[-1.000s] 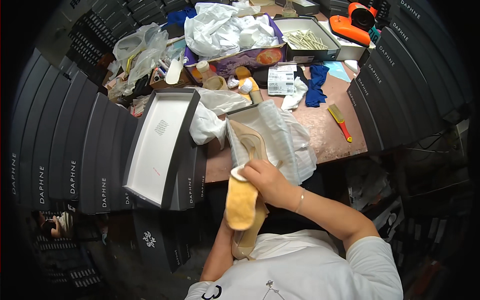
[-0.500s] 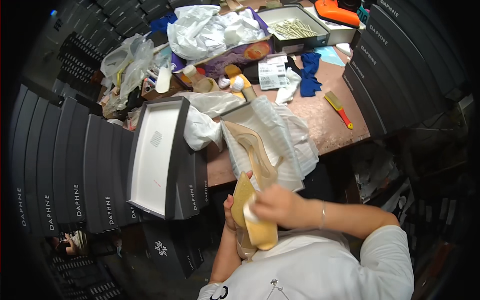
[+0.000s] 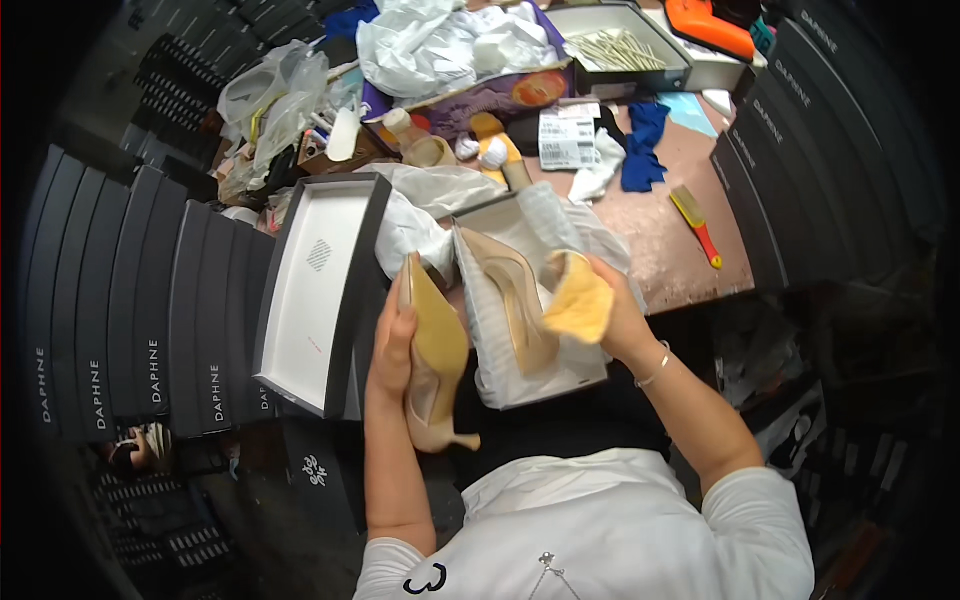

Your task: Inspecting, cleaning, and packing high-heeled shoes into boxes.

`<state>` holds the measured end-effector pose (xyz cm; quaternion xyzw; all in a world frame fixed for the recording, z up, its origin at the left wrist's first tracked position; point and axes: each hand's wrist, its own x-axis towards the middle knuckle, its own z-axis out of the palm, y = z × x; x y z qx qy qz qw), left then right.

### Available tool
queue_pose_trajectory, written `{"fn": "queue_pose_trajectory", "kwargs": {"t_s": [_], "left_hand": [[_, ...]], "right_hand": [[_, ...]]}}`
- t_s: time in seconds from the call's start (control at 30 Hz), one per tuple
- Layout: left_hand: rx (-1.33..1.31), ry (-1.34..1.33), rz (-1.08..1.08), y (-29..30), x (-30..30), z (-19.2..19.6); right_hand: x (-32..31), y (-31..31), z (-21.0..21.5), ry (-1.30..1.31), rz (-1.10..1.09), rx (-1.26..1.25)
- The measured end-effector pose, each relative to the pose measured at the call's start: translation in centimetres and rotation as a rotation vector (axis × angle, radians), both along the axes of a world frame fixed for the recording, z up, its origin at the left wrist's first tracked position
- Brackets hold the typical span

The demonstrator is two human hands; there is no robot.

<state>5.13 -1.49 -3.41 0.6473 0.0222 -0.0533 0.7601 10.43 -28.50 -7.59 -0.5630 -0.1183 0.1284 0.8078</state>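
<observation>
My left hand [image 3: 391,350] is closed round a beige high-heeled shoe [image 3: 438,340], its tan sole turned toward me and its heel at the lower end. My right hand [image 3: 622,312] grips a yellow cloth [image 3: 580,300], held over the right side of an open shoebox [image 3: 548,394]. Inside that box, on white tissue paper [image 3: 545,225], lies a second beige high-heeled shoe [image 3: 520,305]. The held shoe is just left of the box, apart from the cloth.
A shoebox lid [image 3: 325,270] leans at the left beside stacked dark shoeboxes [image 3: 130,310]. More dark boxes [image 3: 810,170] rise at the right. On the table lie a yellow-and-red brush [image 3: 697,225], a blue cloth [image 3: 645,148], a purple box [image 3: 480,105] of white paper and a box of sticks [image 3: 620,50].
The cloth has come off the sole; my right hand has moved up and right with it. My left hand has shifted left and up, and the shoe's heel now shows.
</observation>
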Motion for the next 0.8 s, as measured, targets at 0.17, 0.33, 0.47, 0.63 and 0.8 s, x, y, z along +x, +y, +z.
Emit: {"fn": "queue_pose_trajectory", "kwargs": {"t_s": [0.17, 0.33, 0.47, 0.63, 0.8], "left_hand": [[1.495, -0.364, 0.276, -0.5, 6.2, -0.4], [1.222, -0.178, -0.048, -8.0, 2.0, -3.3], [1.309, -0.06, -0.078, -11.4, 1.8, -5.5], [1.195, -0.288, 0.201, -11.9, 3.0, -10.2], [0.749, -0.27, 0.283, -9.2, 2.5, -3.4]], "right_hand": [[-1.4, -1.7, -3.1, 0.583, 0.085, 0.59], [-1.2, -2.0, -3.8, 0.659, 0.057, 0.728], [-1.5, -1.8, -3.9, 0.651, 0.101, 0.695], [-1.7, -1.4, -2.8, 0.557, 0.105, 0.59], [0.6, -3.1, 2.0, 0.212, 0.051, 0.445]]}}
